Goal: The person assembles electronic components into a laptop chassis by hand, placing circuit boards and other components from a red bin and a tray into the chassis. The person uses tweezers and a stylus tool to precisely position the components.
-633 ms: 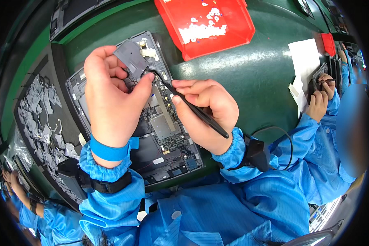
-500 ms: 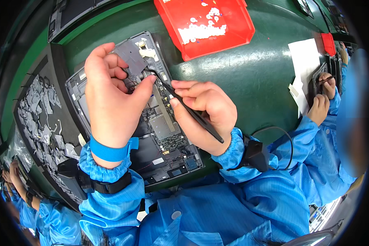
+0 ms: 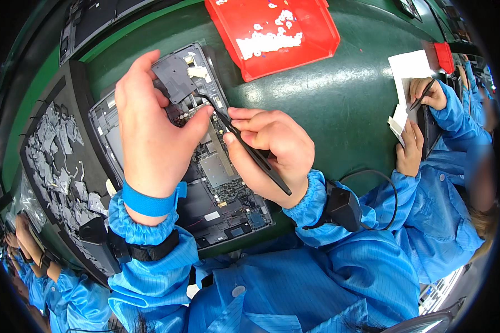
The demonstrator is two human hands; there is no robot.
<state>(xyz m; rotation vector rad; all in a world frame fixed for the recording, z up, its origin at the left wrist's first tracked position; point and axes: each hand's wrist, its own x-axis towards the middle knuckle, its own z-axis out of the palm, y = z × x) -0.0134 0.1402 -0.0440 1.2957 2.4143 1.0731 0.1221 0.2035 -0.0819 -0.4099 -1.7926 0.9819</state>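
Note:
An opened electronic device, like a laptop or tablet base (image 3: 228, 236), lies in front of me with its circuit board (image 3: 215, 168) exposed. Near its far end is a flat grey plate (image 3: 175, 76), beside white tape-like pieces. My left hand (image 3: 150, 133) reaches over the device, thumb spread away from the fingers, and its fingertips are at the plate's left edge. Whether they press on it is partly hidden. Black tweezers (image 3: 261, 161) are pinched in my right hand (image 3: 278, 147), their bent tips at the plate's lower right corner.
A red bin (image 3: 322, 41) with small white pieces stands at the far side. On the left, a black foam-edged tray (image 3: 89, 144) holds many grey cut parts. At right, a co-worker's hands (image 3: 411, 147) work near white paper (image 3: 397, 77). A cable (image 3: 394, 194) loops beside my right wrist.
My left fingers have uncurled and shifted slightly, showing more of the plate. The right hand with the tweezers has moved slightly left. At right, the co-worker's hands have moved toward the paper.

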